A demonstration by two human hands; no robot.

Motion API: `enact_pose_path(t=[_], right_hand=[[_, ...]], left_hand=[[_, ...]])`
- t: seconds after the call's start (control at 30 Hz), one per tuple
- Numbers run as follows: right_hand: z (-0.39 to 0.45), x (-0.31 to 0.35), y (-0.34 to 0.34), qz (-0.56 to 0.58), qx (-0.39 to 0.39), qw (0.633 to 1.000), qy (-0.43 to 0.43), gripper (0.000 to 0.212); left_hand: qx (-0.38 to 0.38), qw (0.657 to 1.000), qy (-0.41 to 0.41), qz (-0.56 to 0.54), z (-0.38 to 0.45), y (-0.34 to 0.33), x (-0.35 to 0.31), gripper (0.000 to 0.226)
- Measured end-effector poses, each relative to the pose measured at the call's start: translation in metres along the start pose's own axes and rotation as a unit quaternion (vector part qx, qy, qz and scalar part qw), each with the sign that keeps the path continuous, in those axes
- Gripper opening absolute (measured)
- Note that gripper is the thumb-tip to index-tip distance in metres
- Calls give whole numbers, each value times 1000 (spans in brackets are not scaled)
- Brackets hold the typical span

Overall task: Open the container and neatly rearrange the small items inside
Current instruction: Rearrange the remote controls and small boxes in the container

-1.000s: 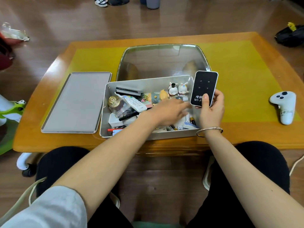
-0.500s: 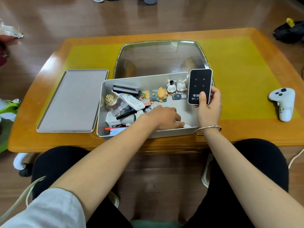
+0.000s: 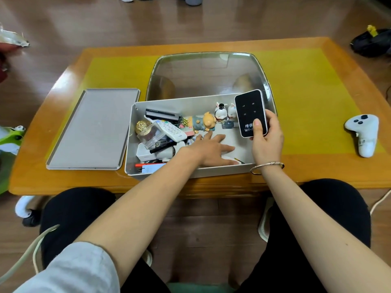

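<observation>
Your left hand lies inside the open box, fingers spread flat on its bare floor, holding nothing. Your right hand has its grip around the black wifi device, upright above the box's right end (thumb on its face). The lid lies on the desk left of the box.

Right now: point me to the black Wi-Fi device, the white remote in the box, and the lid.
black Wi-Fi device [image 3: 249, 112]: head view, on its dark front face above the thumb.
white remote [image 3: 171, 130]: head view, on its keypad.
lid [image 3: 93, 129]: head view, on the middle of its flat grey panel.
</observation>
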State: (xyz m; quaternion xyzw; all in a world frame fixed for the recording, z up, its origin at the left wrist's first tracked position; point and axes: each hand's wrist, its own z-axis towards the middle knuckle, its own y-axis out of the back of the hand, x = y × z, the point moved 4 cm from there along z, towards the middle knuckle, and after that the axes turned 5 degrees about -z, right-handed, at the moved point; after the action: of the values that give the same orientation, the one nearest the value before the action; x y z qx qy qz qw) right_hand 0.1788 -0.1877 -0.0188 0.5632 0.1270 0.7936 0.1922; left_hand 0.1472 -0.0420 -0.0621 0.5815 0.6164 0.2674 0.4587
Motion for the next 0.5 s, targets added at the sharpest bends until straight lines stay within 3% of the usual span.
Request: enact_pose_path(t=[0.3,0.5], right_hand=[[0,0,-1,20,12,1000,-17,27],[13,-4,-3,12,77,996,-34,26]], left_hand=[[1,1000,-5,-6,-18,7,19,51],[-23,999,1,-23,-20,0,21,49]])
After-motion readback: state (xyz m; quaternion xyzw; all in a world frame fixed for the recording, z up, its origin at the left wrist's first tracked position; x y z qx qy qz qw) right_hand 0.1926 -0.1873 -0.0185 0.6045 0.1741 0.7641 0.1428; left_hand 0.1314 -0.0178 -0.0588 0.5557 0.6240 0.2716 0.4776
